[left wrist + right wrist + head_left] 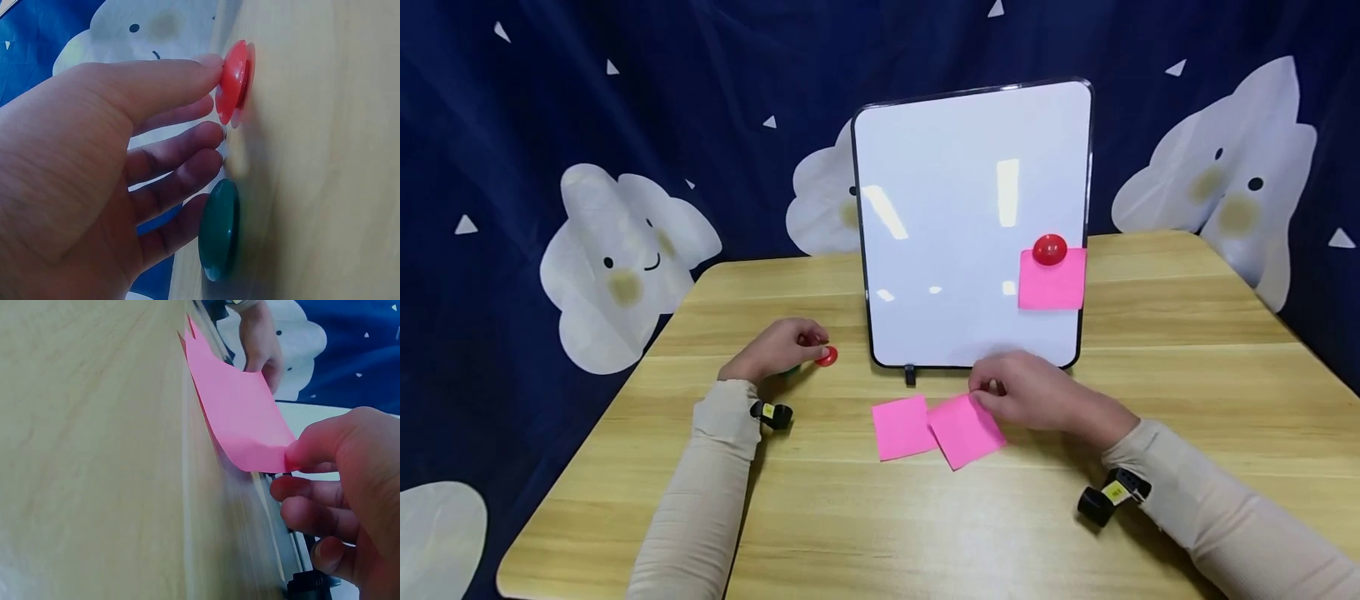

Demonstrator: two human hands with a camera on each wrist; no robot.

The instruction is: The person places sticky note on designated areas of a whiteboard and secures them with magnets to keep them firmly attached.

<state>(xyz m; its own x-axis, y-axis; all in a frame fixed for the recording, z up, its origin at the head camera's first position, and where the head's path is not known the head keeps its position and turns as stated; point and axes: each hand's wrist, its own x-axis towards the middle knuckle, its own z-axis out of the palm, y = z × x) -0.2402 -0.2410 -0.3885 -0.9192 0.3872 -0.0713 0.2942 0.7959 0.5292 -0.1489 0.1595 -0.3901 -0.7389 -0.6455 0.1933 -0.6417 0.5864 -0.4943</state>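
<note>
Right hand (1037, 392): fingers pinch the upper corner of a pink sticky note (966, 432), lower centre of the head frame. Left hand (778, 348): fingers spread, thumb touching a red domed magnet (828, 357).

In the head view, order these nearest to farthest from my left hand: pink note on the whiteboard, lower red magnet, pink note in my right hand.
1. Lower red magnet: touching the left hand.
2. Held pink note: rightward, in the right hand.
3. Mounted pink note: farthest right, on the whiteboard.
</note>
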